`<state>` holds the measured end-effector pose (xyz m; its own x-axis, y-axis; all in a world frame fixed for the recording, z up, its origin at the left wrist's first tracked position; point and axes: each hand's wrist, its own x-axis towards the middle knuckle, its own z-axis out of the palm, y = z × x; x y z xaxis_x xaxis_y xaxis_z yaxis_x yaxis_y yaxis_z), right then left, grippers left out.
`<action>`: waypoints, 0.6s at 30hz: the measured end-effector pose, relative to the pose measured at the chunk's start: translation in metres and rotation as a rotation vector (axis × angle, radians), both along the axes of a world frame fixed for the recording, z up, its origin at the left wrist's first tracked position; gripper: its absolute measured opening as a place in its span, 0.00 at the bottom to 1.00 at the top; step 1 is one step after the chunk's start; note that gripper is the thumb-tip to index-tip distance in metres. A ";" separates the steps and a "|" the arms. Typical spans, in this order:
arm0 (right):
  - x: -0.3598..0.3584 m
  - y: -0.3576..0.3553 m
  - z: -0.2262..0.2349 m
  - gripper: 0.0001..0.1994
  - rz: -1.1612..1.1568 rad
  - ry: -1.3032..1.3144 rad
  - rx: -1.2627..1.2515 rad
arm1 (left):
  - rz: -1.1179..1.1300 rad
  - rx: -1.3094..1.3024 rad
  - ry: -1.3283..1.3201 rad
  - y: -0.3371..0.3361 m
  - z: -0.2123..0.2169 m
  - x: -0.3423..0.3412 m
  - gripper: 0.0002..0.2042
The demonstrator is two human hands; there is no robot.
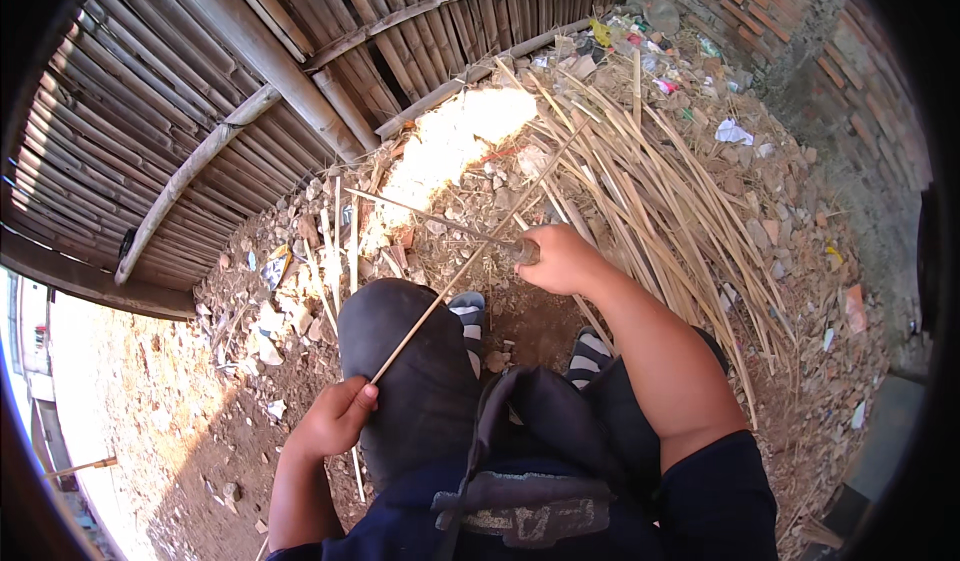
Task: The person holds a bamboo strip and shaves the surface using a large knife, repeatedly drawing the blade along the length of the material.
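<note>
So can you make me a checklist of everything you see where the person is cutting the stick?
Surface: bare dirt ground, stones and rubble.
Job's things: thin bamboo strip lying across the knee; knife laid against it.
Clutter: pile of bamboo strips; litter scraps.
Grippers: left hand pinches the strip's near end; right hand grips the knife handle.
Cables: nothing seen.
Surroundings: bamboo fence, brick wall.

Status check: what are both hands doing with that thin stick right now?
Left hand pinches thin bamboo strip over the knee. Right hand grips knife, blade crossing the strip. Pile of bamboo strips just beyond.
</note>
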<state>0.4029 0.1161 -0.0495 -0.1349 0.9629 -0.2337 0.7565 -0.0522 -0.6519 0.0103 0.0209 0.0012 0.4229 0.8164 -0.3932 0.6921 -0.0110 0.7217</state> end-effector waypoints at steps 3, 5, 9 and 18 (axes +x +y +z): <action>-0.004 -0.003 -0.016 0.23 -0.056 0.034 0.186 | 0.058 -0.134 0.010 0.004 0.004 0.000 0.20; -0.018 -0.005 0.001 0.21 -0.023 0.016 0.237 | 0.041 -0.038 0.056 -0.002 0.005 0.000 0.19; -0.014 -0.007 0.024 0.18 0.195 -0.225 0.032 | 0.043 0.157 0.144 -0.015 0.005 0.013 0.18; -0.019 -0.011 0.022 0.17 0.121 -0.154 0.048 | 0.038 0.142 0.131 -0.012 0.009 0.014 0.17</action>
<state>0.3843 0.1049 -0.0279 -0.2166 0.9523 -0.2149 0.8465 0.0735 -0.5273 0.0241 0.0094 0.0098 0.3440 0.8818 -0.3227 0.7818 -0.0786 0.6186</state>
